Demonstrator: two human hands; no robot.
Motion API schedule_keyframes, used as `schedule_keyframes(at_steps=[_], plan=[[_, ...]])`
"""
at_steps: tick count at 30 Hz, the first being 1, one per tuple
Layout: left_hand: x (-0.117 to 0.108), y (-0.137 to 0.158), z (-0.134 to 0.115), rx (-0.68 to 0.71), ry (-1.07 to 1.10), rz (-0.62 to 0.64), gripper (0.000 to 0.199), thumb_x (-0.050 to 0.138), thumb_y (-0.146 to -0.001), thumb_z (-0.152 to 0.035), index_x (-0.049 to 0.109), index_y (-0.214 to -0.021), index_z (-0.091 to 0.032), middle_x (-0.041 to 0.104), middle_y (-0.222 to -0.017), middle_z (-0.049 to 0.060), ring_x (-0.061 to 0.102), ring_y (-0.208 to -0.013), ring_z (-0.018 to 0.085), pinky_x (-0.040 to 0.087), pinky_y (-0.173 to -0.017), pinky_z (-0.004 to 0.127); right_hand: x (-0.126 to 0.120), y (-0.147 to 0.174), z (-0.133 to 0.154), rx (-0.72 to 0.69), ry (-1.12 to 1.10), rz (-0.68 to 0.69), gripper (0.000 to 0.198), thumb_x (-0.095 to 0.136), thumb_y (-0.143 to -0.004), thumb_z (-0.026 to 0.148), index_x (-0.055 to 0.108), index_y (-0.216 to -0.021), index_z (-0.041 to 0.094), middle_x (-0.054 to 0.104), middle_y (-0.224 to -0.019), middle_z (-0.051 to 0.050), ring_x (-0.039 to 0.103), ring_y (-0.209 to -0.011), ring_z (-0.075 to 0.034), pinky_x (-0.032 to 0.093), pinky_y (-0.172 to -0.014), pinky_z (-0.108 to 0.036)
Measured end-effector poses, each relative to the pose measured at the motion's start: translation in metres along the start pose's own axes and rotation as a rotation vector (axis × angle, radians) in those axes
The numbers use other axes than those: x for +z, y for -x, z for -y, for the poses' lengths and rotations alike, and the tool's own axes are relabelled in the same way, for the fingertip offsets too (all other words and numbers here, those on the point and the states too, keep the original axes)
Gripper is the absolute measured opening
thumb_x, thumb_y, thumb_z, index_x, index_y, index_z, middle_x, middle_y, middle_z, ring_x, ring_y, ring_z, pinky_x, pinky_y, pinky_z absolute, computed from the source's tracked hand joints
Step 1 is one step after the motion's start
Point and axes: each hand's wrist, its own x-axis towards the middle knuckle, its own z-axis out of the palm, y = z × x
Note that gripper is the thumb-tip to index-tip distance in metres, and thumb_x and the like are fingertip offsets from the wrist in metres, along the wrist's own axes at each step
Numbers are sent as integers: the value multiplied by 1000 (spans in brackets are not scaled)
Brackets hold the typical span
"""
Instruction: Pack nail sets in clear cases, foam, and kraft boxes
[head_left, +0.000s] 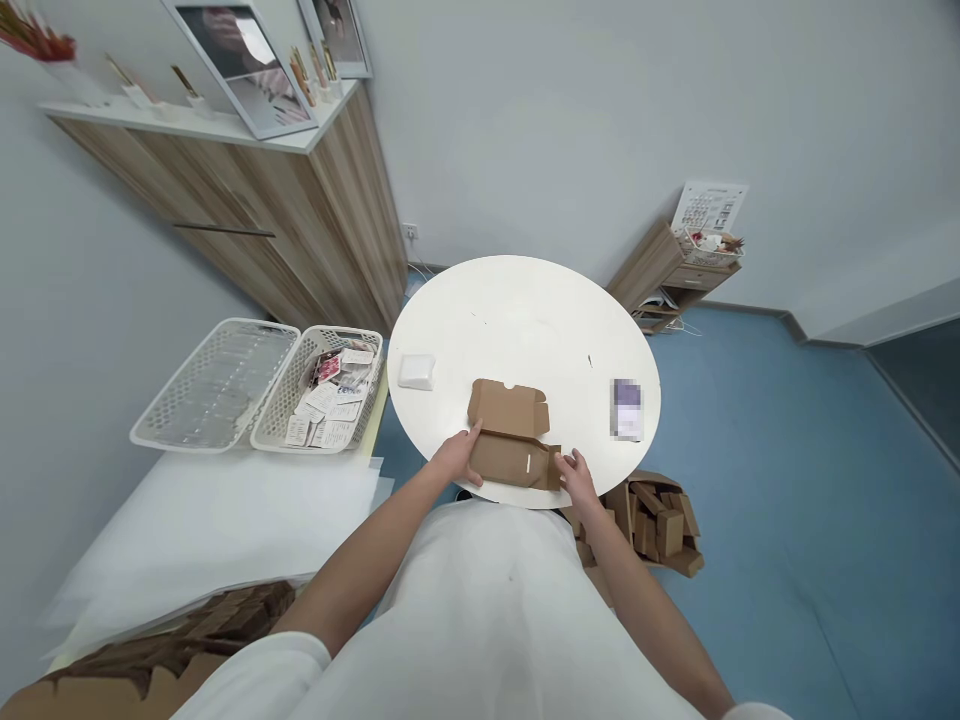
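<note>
Brown cardboard box [501,460] — creased, lid open — on rounded table [517,305].

Carton [510,412] and purple-white item [627,410] flank passable tabletop [579,405].

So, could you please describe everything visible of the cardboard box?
The brown box looks like cardboard, its lid open on the far side, with a small white mark in the near part. It lies on the white table's near side, left hand touching its left end, right hand at its right flap.
</note>
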Motion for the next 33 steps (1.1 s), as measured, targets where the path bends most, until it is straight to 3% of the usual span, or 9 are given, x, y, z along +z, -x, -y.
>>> schedule_keyframes(at_steps=[4,7,10,13,19,25,33], plan=[[0,0,-1,-13,-18,4,124,77,-41,-43,4,-138,-20,51,-109,12,52,-100,32,40,-78,33,5,-3,-2,97,-261,91,57,53,-70,54,45,-118,24,55,-116,-6,58,-91,-18,47,-67,-26],[0,-1,-2,-21,-24,9,126,78,-41,-42,1,-138,-21,50,-110,12,52,-100,32,40,-79,33,15,-4,2,50,-220,104,45,52,-71,53,54,-104,21,61,-98,-4,57,-70,-13,45,-57,-24],[1,0,-4,-22,-27,13,127,78,-40,-42,1,-138,-19,51,-110,13,52,-99,31,40,-79,33,22,-3,8,-10,-93,104,41,53,-71,46,56,-101,19,62,-86,-3,53,-61,-11,42,-53,-23],[3,2,-6,-28,-12,13,126,78,-40,-41,2,-138,-20,51,-110,13,53,-100,31,40,-79,33,27,-3,14,-59,11,110,41,56,-69,38,54,-105,18,60,-80,-1,53,-64,-12,40,-54,-22],[10,8,-10,-31,57,-14,124,78,-39,-41,4,-137,-24,51,-112,12,52,-101,32,41,-79,34,37,-7,12,-120,551,68,36,51,-73,31,46,-106,19,60,-86,-3,57,-79,-16,41,-63,-25],[16,11,-17,-65,69,8,124,78,-39,-42,5,-138,-22,50,-113,13,54,-99,33,41,-76,35,39,-8,4,-62,748,63,18,44,-77,24,45,-95,20,60,-90,-9,57,-82,-22,39,-63,-29],[15,11,-21,-51,33,35,122,75,-44,-47,0,-138,-21,48,-114,14,53,-99,32,41,-75,33,35,-1,7,-34,802,25,23,41,-81,37,43,-98,22,60,-91,-8,57,-83,-23,39,-63,-31]])
